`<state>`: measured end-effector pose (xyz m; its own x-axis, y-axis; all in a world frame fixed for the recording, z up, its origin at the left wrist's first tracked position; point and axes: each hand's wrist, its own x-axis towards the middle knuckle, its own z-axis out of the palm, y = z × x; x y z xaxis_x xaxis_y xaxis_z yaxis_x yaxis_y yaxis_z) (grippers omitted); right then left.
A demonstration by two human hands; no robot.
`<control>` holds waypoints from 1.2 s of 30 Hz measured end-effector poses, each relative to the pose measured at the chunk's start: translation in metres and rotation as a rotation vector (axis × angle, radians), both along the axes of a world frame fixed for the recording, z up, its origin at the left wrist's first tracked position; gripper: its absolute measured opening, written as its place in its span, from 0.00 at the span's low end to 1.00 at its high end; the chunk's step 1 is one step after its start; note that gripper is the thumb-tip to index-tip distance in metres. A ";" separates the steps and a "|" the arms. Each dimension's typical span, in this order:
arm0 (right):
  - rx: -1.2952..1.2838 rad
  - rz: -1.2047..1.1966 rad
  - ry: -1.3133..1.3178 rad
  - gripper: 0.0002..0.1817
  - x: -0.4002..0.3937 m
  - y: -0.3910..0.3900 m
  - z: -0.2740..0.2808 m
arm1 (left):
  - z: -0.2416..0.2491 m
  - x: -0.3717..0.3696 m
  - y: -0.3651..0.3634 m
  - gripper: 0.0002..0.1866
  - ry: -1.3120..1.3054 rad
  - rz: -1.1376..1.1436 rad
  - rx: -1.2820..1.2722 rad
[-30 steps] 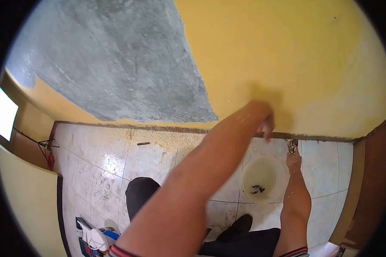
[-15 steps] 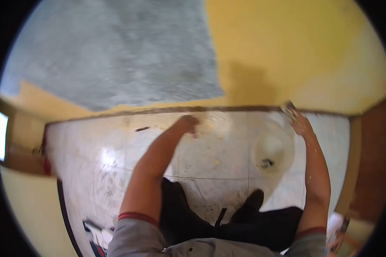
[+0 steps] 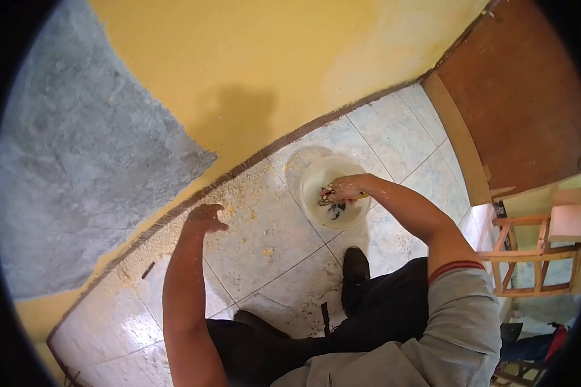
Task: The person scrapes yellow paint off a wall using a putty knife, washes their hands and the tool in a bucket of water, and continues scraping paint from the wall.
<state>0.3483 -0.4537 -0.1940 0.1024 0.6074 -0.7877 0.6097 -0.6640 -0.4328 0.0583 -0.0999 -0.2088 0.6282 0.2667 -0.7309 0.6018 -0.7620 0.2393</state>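
My right hand (image 3: 347, 188) is over the opening of a round whitish bucket (image 3: 310, 193), closed round something I cannot make out. Dark objects (image 3: 336, 210) lie inside the bucket below the fingers. My left hand (image 3: 208, 218) hovers over the tiled floor near the wall's foot, thumb and fingers apart, holding nothing. Yellowish scrapings (image 3: 239, 209) are scattered on the tiles around it. A short dark stick (image 3: 148, 270) rests on the floor to the left.
The wall ahead is part yellow (image 3: 193, 51), part bare grey (image 3: 77, 155). At the right are a brown door (image 3: 523, 97) and a wooden frame (image 3: 536, 256). My dark shoe (image 3: 355, 264) stands below the bucket.
The view has turned toward the right. My right hand has gone from the foot of the wall to the bucket. My left hand stays low over the floor, its fingers now clearer.
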 end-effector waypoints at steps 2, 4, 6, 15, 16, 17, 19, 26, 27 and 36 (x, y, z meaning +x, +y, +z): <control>0.193 0.071 0.020 0.25 0.008 0.007 -0.054 | 0.018 0.011 -0.018 0.43 0.020 -0.057 0.006; 0.082 0.203 -0.342 0.25 0.002 0.016 -0.071 | 0.025 0.014 -0.029 0.41 0.001 -0.157 0.023; 0.088 0.234 -0.468 0.23 -0.017 0.019 -0.080 | 0.028 0.009 -0.030 0.42 0.005 -0.137 0.019; 0.126 0.734 -0.581 0.22 -0.055 0.045 -0.075 | 0.030 0.019 -0.059 0.33 -0.098 -0.196 -0.068; 0.124 0.807 -0.575 0.22 -0.055 0.045 -0.072 | 0.034 0.033 -0.078 0.26 -0.257 -0.270 -0.077; 0.125 0.805 -0.569 0.22 -0.048 0.040 -0.066 | 0.049 0.051 -0.105 0.23 -0.365 -0.263 -0.116; 0.264 0.413 -0.449 0.24 -0.027 0.034 -0.054 | 0.051 0.079 -0.153 0.18 -0.598 -0.330 -0.184; 0.115 0.277 -0.412 0.20 -0.009 -0.011 -0.053 | -0.030 0.178 -0.268 0.14 -0.234 -0.586 0.323; 0.119 0.287 -0.411 0.20 -0.009 -0.012 -0.053 | -0.053 0.183 -0.277 0.15 -0.046 -0.580 0.372; 0.215 0.376 -0.466 0.11 0.018 0.010 -0.006 | -0.078 0.172 -0.282 0.12 -0.130 -0.649 0.279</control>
<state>0.3664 -0.4441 -0.2002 0.1545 0.8083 -0.5682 0.9407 -0.2961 -0.1654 0.2304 -0.3819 -0.2865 0.8006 -0.0237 -0.5987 -0.0130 -0.9997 0.0221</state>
